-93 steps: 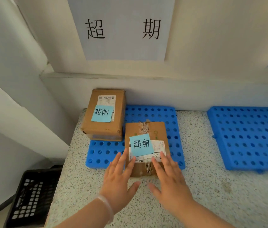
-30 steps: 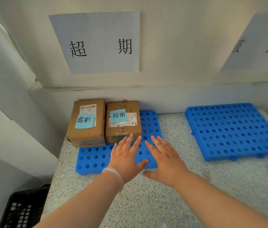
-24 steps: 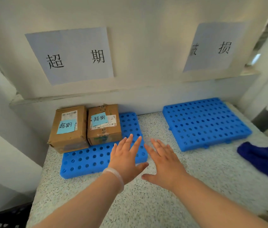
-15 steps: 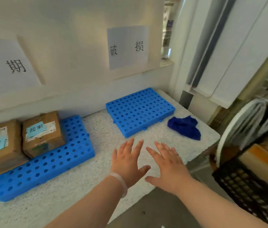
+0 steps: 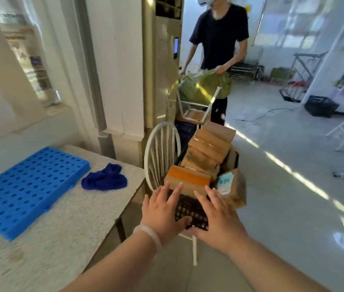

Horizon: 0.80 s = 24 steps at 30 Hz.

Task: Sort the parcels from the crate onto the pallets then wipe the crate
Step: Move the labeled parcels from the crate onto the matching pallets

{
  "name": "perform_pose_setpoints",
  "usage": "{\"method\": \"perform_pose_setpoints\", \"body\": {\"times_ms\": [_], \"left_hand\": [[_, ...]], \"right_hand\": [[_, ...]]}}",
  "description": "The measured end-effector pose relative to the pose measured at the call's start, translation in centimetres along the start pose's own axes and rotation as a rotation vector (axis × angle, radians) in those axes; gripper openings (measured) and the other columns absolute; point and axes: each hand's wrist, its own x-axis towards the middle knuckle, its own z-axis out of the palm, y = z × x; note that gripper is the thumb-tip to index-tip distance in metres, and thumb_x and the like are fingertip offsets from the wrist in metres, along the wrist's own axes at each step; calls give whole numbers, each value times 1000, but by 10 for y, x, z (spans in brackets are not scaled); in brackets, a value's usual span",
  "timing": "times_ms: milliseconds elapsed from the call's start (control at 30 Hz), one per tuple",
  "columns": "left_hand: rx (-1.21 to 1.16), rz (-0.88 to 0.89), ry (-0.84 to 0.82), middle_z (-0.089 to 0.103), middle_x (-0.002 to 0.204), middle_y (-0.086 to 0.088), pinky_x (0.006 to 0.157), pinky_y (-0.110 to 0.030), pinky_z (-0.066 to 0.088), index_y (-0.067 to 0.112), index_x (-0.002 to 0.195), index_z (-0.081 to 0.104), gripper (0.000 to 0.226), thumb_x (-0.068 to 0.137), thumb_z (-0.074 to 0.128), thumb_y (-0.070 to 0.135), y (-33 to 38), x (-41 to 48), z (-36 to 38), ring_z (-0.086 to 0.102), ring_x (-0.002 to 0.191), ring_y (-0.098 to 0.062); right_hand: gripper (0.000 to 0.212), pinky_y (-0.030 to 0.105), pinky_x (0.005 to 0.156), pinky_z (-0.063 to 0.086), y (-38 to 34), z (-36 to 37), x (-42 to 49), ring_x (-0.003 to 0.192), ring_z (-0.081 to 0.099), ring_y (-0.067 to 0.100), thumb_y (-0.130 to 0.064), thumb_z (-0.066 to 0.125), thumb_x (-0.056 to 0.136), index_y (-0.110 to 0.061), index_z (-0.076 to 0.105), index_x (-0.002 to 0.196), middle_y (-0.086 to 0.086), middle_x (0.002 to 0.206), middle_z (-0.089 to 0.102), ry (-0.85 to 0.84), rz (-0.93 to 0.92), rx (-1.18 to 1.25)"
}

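Left of the crate (image 5: 190, 207) runs the speckled stone tabletop (image 5: 72, 224), carrying a perforated blue plastic pallet (image 5: 25, 186) laid flat to receive sorted boxes. The crate itself, a black plastic lattice, sits on a white spindle-back chair (image 5: 160, 152), raised within my reach, I judge, and is heaped with taped cardboard parcels (image 5: 211, 144). A crumpled dark-blue cloth (image 5: 104, 179) lies left of it, ready for wiping. My left hand (image 5: 162, 209) and right hand (image 5: 219, 216) reach at its near wall, fingers spread, empty.
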Motion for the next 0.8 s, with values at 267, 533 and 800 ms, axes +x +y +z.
{"method": "perform_pose_setpoints", "body": {"times_ms": [267,533,800], "left_hand": [[-2,142,-125,-3,164,4,121,-52,7,47,151,-7,85,89,48,64,45,72,34,1,151,-23],[-24,162,-195,-3,164,6,122,-49,7,47,151,-5,80,91,46,64,44,190,42,2,151,-24],[-56,143,-226,1,164,5,122,-47,11,44,153,-2,79,91,45,64,13,304,41,4,150,-25]], "right_hand": [[92,43,121,5,66,8,15,150,-8,24,-67,54,85,-41,-4,153,-7,162,-15,-21,241,60],[92,43,121,4,110,-3,102,150,-8,23,-65,53,87,-42,-7,152,-8,162,-17,3,419,105],[89,45,122,14,126,-6,194,151,-6,20,-67,50,87,-39,-3,153,-6,164,-8,22,507,134]]}}
